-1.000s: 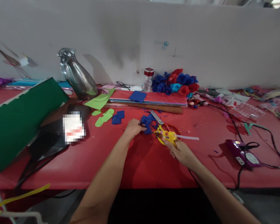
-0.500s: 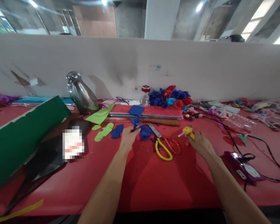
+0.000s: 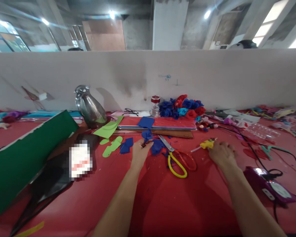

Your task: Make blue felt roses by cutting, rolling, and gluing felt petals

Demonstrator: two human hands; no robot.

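Blue flower [image 3: 147, 135] pinched in fingertips of left hand [image 3: 139, 150] — yellow glue gun [image 3: 207, 144] at its three o'clock, right hand [image 3: 222, 153] alongside, fingers loosely spread — scissors [image 3: 172, 149] between.

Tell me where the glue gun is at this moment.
In the head view, the glue gun is right of centre over the red table, just left of the right hand and to the right of the scissors.

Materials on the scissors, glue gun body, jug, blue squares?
Scissors: metal blades, probably steel, by their grey sheen; smooth red and yellow handles suggest plastic.
Glue gun body: likely moulded plastic, uniformly yellow.
Jug: polished metal, perhaps stainless steel; mirror-like highlights.
Blue squares: matte, thin, flat; paper or felt, can't tell.
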